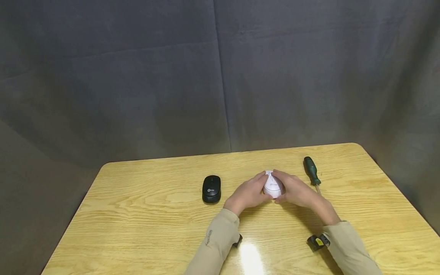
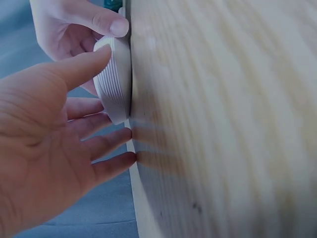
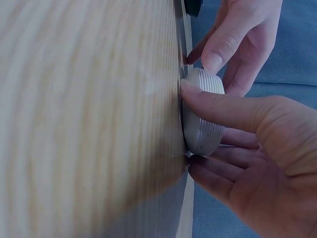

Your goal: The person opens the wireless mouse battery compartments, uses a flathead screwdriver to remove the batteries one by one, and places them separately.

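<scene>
Cupping the white mouse (image 1: 273, 186), left hand (image 1: 248, 194) and right hand (image 1: 298, 191) apparently grasp its sides.

Between the fingers of the left hand (image 1: 248, 194) and the right hand (image 1: 300, 191) sits a white mouse (image 1: 272, 186) of matt plastic, its side finely ribbed where the thumbs touch it. Under the fingertips the table (image 1: 144, 214) is pale wood with a strong grain and a smooth varnish that throws a bright glare near the wrists. Left of the fingers, a black mouse (image 1: 211, 188) looks like slightly glossy plastic. Right of them, the screwdriver (image 1: 312, 172) has a dark green, shiny plastic handle. Both sleeves are beige matt cloth; the backdrop is grey creased fabric.
</scene>
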The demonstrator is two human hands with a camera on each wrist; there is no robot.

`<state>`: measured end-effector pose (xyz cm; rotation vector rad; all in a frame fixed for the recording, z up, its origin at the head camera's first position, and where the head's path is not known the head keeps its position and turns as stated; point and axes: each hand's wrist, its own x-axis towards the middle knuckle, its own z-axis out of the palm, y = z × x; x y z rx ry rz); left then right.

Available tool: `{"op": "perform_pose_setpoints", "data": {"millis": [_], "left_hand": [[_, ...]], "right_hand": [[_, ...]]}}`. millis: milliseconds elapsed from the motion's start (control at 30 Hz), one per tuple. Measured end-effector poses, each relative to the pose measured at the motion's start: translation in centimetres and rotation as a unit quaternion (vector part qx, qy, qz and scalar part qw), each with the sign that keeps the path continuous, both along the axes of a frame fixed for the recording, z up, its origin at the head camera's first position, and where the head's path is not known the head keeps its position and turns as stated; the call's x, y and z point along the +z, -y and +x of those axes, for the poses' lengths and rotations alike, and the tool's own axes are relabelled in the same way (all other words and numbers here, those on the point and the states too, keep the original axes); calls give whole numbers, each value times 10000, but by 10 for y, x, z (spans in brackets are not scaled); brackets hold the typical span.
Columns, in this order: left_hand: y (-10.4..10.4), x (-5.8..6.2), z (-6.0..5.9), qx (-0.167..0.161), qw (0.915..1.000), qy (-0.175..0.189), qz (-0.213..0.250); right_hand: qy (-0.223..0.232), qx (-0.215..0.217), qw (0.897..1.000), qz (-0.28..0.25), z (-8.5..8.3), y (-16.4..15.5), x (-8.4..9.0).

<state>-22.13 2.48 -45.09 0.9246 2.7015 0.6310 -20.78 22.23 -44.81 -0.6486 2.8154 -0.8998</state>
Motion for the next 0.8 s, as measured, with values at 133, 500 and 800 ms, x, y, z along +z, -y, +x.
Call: {"op": "perform_pose_setpoints", "data": {"millis": [133, 500, 800], "left_hand": [[2, -1, 1, 105, 9997, 139, 148], [3, -1, 1, 144, 9963, 465, 714], [4, -2, -1, 185, 9922, 577, 1087]], "right_hand": [[-45, 19, 10000, -17, -1, -1, 0], [-2, 62, 9999, -100, -3, -9, 3], [122, 31, 9994, -314, -2, -12, 8]]}}
